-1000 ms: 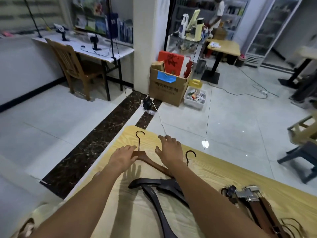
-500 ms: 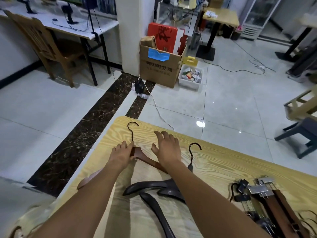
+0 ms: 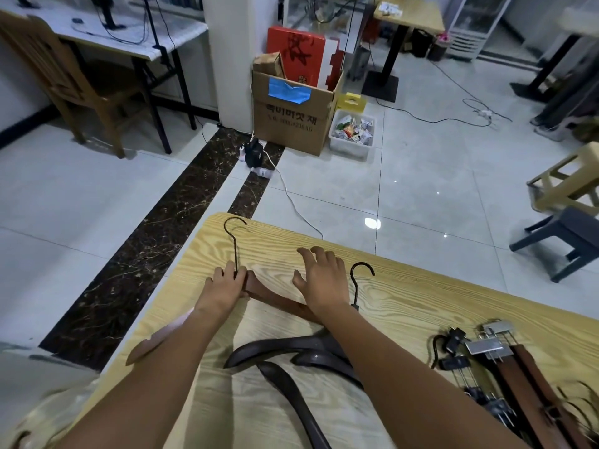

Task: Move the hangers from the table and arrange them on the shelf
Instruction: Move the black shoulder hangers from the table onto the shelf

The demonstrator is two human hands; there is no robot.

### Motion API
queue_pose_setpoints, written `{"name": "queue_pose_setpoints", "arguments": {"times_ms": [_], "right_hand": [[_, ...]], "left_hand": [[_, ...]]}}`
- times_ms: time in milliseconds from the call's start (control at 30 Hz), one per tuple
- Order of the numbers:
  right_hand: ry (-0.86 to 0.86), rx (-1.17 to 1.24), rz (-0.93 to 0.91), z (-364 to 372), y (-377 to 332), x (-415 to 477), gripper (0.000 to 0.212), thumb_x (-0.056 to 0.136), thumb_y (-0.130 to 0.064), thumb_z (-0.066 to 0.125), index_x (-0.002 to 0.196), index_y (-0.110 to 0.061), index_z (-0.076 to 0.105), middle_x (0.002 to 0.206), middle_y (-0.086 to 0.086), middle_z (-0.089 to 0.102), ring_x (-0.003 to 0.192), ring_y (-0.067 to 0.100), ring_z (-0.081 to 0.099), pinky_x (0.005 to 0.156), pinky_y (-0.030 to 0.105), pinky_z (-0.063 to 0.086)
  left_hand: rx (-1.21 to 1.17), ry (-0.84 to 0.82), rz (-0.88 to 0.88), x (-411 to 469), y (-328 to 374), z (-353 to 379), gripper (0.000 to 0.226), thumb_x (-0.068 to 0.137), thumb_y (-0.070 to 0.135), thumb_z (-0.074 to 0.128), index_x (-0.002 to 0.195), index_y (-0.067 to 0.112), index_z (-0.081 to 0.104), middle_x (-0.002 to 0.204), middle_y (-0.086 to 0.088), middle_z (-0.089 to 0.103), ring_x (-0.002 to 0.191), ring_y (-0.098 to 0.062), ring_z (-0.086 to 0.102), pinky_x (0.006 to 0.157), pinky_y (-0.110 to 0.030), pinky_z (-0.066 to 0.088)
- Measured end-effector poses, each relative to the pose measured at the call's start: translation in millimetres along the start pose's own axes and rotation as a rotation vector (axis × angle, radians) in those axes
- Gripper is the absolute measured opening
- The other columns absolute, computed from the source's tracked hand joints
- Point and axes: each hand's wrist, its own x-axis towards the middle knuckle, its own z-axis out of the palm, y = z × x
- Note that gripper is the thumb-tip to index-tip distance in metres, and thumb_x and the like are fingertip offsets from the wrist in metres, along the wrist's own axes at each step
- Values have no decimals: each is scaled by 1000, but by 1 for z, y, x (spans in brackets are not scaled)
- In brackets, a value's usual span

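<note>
Two hands are working at the tabletop's far left. The left hand is gripping the brown hanger by its neck, and the right hand is spreading open. The hanger is looking stiff, light and smooth.

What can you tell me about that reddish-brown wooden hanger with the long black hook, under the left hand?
The reddish-brown wooden hanger lies flat near the corner of the pale wood-grain table. Its smooth curved arms look like polished wood; its long black metal hook points away from the person. The left hand grips its neck, fingers either side of the hook. The wrist of the right hand hides part of one arm.
</note>
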Motion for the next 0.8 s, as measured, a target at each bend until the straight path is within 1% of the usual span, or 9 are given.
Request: {"name": "queue_pose_setpoints", "arguments": {"times_ms": [67, 133, 200, 267, 333, 433, 567, 700, 800], "right_hand": [[14, 4, -3, -5, -2, -1, 50, 97, -35, 41, 144, -20, 32, 144, 9, 39, 129, 30, 36, 109, 41, 25], [36, 16, -9, -11, -5, -5, 49, 97, -34, 41, 143, -20, 33, 143, 8, 39, 129, 30, 35, 109, 41, 25], [71, 20, -15, -17, -7, -10, 47, 97, -33, 41, 142, -20, 35, 141, 7, 40, 129, 30, 34, 108, 40, 26], [101, 38, -16, -24, -8, -17, 46, 96, -31, 42, 141, -20, 37, 139, 7, 42, 128, 31, 34, 107, 40, 27], [130, 57, -9, -31, -9, -24, 51, 96, -30, 44, 144, -20, 33, 139, 8, 43, 127, 32, 36, 106, 40, 29], [213, 77, -8, -44, -8, -38, 60, 94, -27, 48, 149, -19, 25, 141, 12, 42, 124, 33, 41, 103, 42, 34], [223, 95, -20, -61, -4, -56, 55, 95, -26, 46, 147, -19, 29, 142, 13, 42, 124, 34, 41, 104, 43, 33], [224, 81, 1, -75, 13, -79, 54, 95, -28, 46, 146, -18, 31, 143, 13, 39, 124, 33, 41, 105, 42, 31], [228, 75, 18, -82, 27, -99, 50, 95, -28, 47, 142, -16, 36, 139, 14, 43, 120, 33, 44, 102, 41, 32]], "left_hand": [[-21, 72, -17, -5, -8, -8, 63, 90, 4, 51, 144, 8, 19, 135, -16, 31, 117, -31, 40, 91, -34, 48], [-80, 118, -64, -9, -18, -19, 75, 81, -11, 50, 145, 5, 16, 136, -19, 31, 118, -32, 39, 95, -33, 45], [-146, 117, -87, -15, -31, -36, 61, 88, -3, 47, 143, 4, 22, 136, -22, 33, 120, -35, 37, 100, -39, 35], [-233, 199, -121, -21, -45, -51, 45, 96, 10, 44, 139, 1, 30, 132, -24, 37, 118, -38, 37, 99, -41, 34], [-238, 271, -133, -30, -52, -66, 47, 96, 13, 47, 138, -2, 30, 128, -23, 40, 110, -37, 41, 94, -42, 38], [-303, 349, -105, -49, -53, -83, 44, 97, 24, 48, 131, -1, 39, 125, -26, 40, 112, -40, 39, 93, -49, 39], [-188, 379, -123, -73, -43, -101, 57, 81, 33, 69, 113, -10, 50, 100, -27, 48, 90, -40, 46, 74, -47, 47], [-197, 333, -142, -98, -23, -115, 63, 82, 42, 65, 123, 0, 42, 113, -20, 43, 105, -32, 41, 83, -39, 46], [-152, 300, -96, -111, -6, -121, 55, 88, 40, 59, 127, 6, 39, 118, -15, 41, 111, -28, 39, 80, -35, 47]]}}
